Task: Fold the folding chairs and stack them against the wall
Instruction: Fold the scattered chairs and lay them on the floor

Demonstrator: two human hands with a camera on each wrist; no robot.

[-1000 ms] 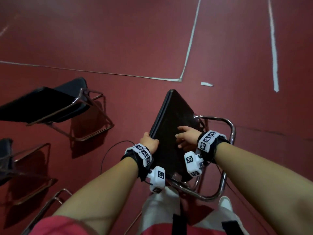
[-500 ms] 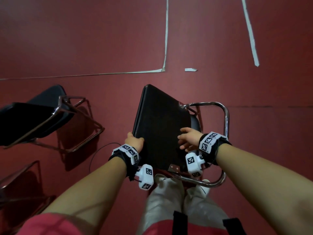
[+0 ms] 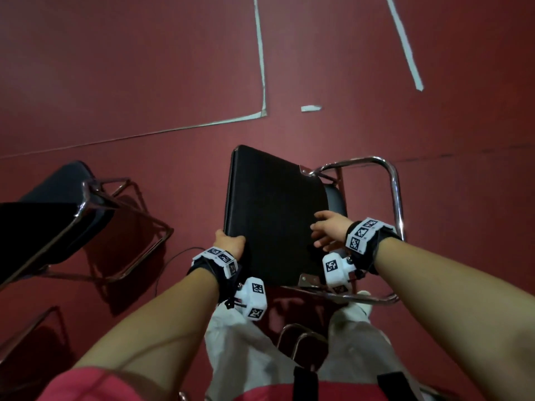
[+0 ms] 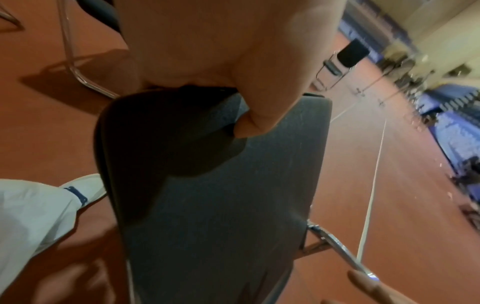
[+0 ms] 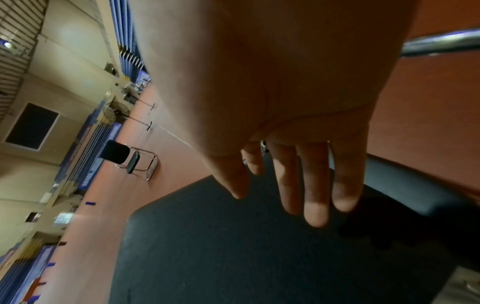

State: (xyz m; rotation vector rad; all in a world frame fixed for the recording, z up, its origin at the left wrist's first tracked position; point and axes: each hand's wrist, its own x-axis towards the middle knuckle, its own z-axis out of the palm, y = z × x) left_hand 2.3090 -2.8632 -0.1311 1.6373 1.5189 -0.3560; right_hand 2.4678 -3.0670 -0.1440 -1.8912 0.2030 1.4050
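A folding chair with a black seat panel (image 3: 272, 209) and a chrome tube frame (image 3: 395, 192) stands right in front of me, its seat swung up. My left hand (image 3: 230, 244) grips the near left corner of the seat panel (image 4: 221, 205), thumb (image 4: 262, 111) pressed on its face. My right hand (image 3: 328, 230) hovers with straight, spread fingers (image 5: 315, 205) over the panel's right side (image 5: 233, 257); contact cannot be judged.
A second black folding chair (image 3: 55, 215) stands unfolded to my left, and part of another frame (image 3: 26, 334) shows at the lower left. White tape lines (image 3: 262, 68) mark the red floor. One more chair (image 5: 130, 158) stands far off by the wall.
The seat panel has turned from edge-on to nearly face-on toward me. My left hand has kept its grip on the corner. The right hand has stayed on the panel's right side.
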